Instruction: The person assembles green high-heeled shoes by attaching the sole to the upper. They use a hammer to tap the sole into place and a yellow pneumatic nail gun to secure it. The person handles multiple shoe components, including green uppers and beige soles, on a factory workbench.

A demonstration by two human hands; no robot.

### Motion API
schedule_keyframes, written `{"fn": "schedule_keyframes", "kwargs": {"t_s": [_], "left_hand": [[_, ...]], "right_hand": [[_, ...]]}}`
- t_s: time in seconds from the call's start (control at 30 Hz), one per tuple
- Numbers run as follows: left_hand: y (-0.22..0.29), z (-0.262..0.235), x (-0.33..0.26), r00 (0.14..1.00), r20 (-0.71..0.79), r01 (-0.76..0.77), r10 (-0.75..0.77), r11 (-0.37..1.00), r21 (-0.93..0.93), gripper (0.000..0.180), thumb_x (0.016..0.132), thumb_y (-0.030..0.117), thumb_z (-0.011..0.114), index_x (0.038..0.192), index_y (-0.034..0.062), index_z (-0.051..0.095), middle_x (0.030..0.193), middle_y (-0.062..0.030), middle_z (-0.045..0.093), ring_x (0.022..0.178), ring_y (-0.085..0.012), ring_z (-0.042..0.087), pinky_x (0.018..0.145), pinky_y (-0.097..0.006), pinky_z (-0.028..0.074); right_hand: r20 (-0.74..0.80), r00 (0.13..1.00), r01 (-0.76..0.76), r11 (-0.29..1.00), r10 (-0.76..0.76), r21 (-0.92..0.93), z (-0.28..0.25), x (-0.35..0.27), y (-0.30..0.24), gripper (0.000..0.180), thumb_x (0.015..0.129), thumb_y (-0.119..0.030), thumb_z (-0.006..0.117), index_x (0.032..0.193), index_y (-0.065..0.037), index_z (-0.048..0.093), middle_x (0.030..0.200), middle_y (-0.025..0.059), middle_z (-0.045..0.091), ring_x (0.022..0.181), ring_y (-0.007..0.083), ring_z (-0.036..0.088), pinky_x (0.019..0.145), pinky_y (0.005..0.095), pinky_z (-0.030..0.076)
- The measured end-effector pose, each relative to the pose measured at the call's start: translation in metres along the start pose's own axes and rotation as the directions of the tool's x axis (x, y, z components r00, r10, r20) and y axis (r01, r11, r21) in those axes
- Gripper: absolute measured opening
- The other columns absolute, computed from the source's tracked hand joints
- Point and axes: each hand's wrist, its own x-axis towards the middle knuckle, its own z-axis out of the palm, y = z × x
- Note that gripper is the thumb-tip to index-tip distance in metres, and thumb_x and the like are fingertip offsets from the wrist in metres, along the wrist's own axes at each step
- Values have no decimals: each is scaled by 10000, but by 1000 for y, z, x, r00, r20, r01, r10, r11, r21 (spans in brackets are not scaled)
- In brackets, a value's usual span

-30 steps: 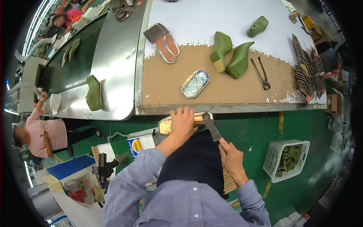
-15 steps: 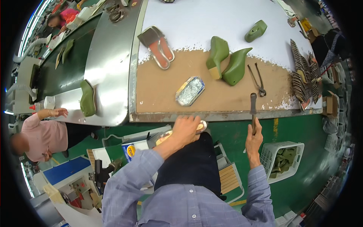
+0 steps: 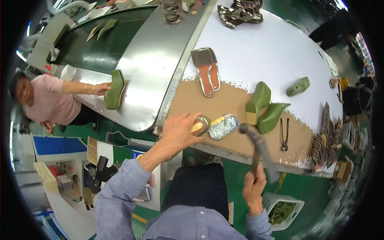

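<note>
My left hand [image 3: 182,130] is closed around a shoe last [image 3: 199,126] at the table's front edge. Its rounded end, with a beige patch, shows past my fingers; the rest is hidden by hand and forearm. In my right hand [image 3: 255,190] is the handle of a hammer [image 3: 259,149], raised in front of the table and blurred by motion. Just right of the held last lies a foil-covered block [image 3: 223,127]. Beyond it stand two green shoe lasts [image 3: 258,102] [image 3: 272,117]. Pincers [image 3: 284,138] lie to their right.
Two orange-lined soles [image 3: 206,74], a small green last [image 3: 299,87], striped pieces [image 3: 326,138] and dark shiny pieces [image 3: 240,14] lie on the table. A co-worker's hand [image 3: 103,89] grips a green last [image 3: 115,91] on the metal counter. A white crate [image 3: 294,220] stands on the floor.
My left hand has lifted the last from my lap to the table edge. The hammer has swung and tilted. The co-worker has taken hold of the green last. The view has turned.
</note>
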Motion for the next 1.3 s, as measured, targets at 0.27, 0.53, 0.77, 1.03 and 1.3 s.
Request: {"fn": "schedule_keyframes", "kwargs": {"t_s": [0.27,0.53,0.77,1.03,1.3], "left_hand": [[-17,7,-6,1000,7,-26,26,999,-29,431,721,245,836,1103,105,694,973,-107,696,938,-347,679,762,-458,537],[-23,10,-5,1000,0,5,-5,999,49,411,744,252,799,1114,106,698,992,-141,721,934,-370,699,775,-470,552],[-167,-21,-23,656,-626,136,-422,882,-452,522,812,210,884,1199,9,597,1094,-99,664,1019,-186,612,926,-353,497],[-330,25,-40,608,-734,550,-302,827,115,577,810,268,852,1254,-14,616,1135,-222,674,1058,-387,642,953,-425,487],[-104,103,149,877,-268,283,-398,880,-383,632,894,402,768,1296,-56,602,1073,-210,747,1011,-361,726,887,-420,558]], "right_hand": [[265,930,280,958,-254,-63,34,38,-84,364,856,-52,766,1197,-156,692,709,87,537,523,265,562,470,364,468],[299,906,376,895,-300,-240,48,25,-52,335,862,-148,796,1181,-232,738,695,41,527,505,223,555,451,357,459],[66,997,63,797,-29,-601,-31,-24,63,363,876,-193,780,1232,-245,733,729,28,570,598,242,605,581,405,500],[-316,935,-288,869,163,-402,-22,68,193,461,943,-297,732,1275,10,644,1124,245,673,1061,441,619,938,512,474],[-218,901,-426,856,374,-292,14,231,195,832,857,-371,762,1539,-70,393,1312,276,602,1168,451,617,995,521,491]]}}
